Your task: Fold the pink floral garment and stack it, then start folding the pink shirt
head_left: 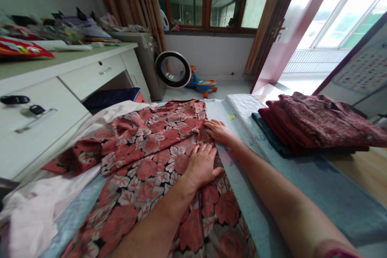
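A red floral garment [145,169] with a leaf and rose pattern lies spread over the light blue bed cover [238,165], its sleeve reaching out to the left. My left hand [203,164] rests flat on the cloth, palm down, fingers stretched out and thumb apart. Farther forward, my right hand [218,131] lies at the garment's right edge, fingers extended over the fabric and the heel of the hand over the bed cover. Neither hand grasps anything that I can see. Part of the garment is hidden under my left forearm.
Folded clothes [317,125] are stacked on the right. White cloth [36,213] lies to the left, below a white desk [90,72] covered with clutter. A washing machine with an open round door [173,69] and a blue-orange ride-on toy [202,82] stand beyond the bed.
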Tool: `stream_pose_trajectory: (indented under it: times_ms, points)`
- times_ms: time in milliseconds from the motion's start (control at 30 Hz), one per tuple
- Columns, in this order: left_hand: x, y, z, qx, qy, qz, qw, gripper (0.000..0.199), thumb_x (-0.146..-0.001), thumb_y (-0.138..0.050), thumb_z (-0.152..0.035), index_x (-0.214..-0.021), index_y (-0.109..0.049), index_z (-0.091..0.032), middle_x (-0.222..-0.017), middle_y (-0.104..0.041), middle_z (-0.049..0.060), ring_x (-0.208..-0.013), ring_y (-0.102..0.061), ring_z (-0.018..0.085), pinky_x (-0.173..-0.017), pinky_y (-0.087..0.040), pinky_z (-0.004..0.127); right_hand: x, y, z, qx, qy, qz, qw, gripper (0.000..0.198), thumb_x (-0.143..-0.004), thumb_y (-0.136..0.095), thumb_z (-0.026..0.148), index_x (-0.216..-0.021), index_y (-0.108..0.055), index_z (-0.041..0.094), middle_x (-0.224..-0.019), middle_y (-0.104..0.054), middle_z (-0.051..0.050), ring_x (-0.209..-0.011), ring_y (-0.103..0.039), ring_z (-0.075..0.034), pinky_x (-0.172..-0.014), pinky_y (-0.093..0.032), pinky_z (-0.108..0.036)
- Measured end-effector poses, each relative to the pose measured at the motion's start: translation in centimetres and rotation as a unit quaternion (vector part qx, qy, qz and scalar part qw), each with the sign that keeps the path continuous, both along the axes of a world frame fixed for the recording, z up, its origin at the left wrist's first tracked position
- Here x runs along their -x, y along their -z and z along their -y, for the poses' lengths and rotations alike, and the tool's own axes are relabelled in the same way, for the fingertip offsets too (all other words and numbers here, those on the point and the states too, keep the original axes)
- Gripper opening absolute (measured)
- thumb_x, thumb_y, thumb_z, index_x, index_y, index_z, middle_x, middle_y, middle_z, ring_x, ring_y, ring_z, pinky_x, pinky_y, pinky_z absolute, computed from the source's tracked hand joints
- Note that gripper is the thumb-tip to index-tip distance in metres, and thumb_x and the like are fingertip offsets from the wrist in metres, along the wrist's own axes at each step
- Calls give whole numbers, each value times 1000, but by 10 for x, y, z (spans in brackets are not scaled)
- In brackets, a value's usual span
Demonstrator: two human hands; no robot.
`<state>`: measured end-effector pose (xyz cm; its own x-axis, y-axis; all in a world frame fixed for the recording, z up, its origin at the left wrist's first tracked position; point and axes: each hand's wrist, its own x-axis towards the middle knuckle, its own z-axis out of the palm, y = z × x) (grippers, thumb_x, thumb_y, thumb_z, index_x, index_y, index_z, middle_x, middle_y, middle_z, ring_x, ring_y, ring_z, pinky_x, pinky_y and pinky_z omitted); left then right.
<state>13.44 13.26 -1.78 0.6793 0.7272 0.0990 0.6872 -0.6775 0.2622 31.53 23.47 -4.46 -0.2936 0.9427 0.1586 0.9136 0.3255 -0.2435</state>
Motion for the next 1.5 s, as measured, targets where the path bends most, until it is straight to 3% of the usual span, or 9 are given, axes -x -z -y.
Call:
stream_pose_trajectory:
  times_ms: [100,267,567,700,867,1000,1167,1367,1500]
  points:
    - [0,-4,1,-13,-2,-2,1000,58,-83,-63,-57,-129,-57,-22,-141,-56,12,-129,-49,32,-112,-34,52,0,2,-4,-17,-1,-18,1000,44,-98,-44,29,-141,-55,27,-151,-51,-3,-139,-41,-23,-115,-32,-44]
    - [0,-4,-1,-16,0,2,1000,56,-79,-66,-59,-121,-59,-22,-130,-60,11,-123,-50,34,-112,-31,56,0,5,-11,-15,-12,9,1000,45,-100,-41,32,-143,-53,26,-152,-49,-5,-139,-42,-24,-115,-31,-45]
    - [0,-4,-3,3,-3,13,1000,56,-77,-68,-60,-117,-59,-21,-127,-59,10,-122,-49,34,-113,-31,54,6,3,-48,25,33,40,998,53,-100,-38,50,-147,-46,27,-159,-38,-6,-146,-31,-31,-115,-28,-54]
    - [1,-5,-5,17,-2,16,1000,57,-77,-67,-61,-117,-58,-22,-127,-59,10,-121,-50,34,-112,-32,54,8,3,-65,19,41,36,998,53,-100,-38,51,-147,-47,27,-160,-38,-6,-143,-35,-30,-114,-28,-55]
    - [1,-7,-9,22,3,32,999,56,-75,-71,-63,-111,-61,-22,-118,-61,9,-114,-53,31,-106,-37,50,9,1,-67,-30,64,-10,997,39,-99,-42,37,-131,-61,27,-145,-55,-5,-134,-46,-25,-112,-33,-47]
    - [-1,-3,-14,2,0,38,999,33,-91,-59,-51,-106,-62,-22,-112,-64,6,-109,-54,27,-99,-41,45,12,1,-66,-90,38,-51,994,39,-96,-42,24,-130,-62,25,-143,-57,-4,-135,-45,-19,-115,-30,-39]
    - [-2,2,-15,-11,2,26,1000,19,-93,-60,-37,-106,-60,-23,-112,-63,4,-107,-53,25,-95,-43,42,22,8,-74,-17,40,-20,999,44,-98,-42,33,-139,-52,23,-153,-47,-7,-142,-39,-22,-116,-28,-48]
    - [-1,3,-13,-13,-3,25,1000,22,-91,-63,-38,-106,-60,-23,-113,-62,4,-107,-53,26,-94,-43,42,22,6,-82,25,84,24,996,57,-100,-34,53,-148,-41,23,-162,-31,-9,-149,-26,-26,-118,-21,-57]
    - [-2,6,-14,-16,-6,26,1000,23,-92,-62,-40,-107,-60,-22,-114,-62,4,-108,-53,26,-95,-44,43,18,2,-93,48,109,48,992,59,-101,-29,56,-149,-40,24,-163,-29,-9,-149,-24,-30,-116,-22,-62]
